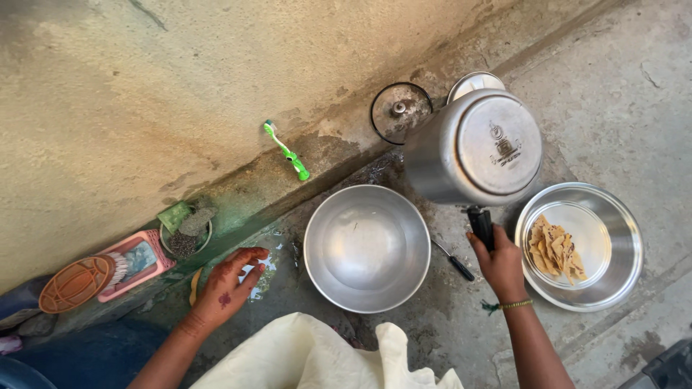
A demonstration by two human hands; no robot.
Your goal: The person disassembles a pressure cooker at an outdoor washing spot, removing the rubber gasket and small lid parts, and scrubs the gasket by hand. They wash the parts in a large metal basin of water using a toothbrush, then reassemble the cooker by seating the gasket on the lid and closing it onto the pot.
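Nearest, cream cloth [317,356] covers the lap. The left hand [225,287] reaches out low, fingers loosely spread, palm down over the wet floor [447,331], holding nothing. The right hand [499,265] is wrapped tight around the black handle [481,225] of the cooker [472,148], which is tipped on its side. Between the hands sits a steel bowl [366,247]; right of it, a plate [579,245] with chips. Farther off, against the wall, lie a lid [401,112] and a toothbrush [286,150].

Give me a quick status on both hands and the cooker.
Right hand grips the tipped pressure cooker by its handle. Left hand open, on wet floor. Steel bowl sits between.
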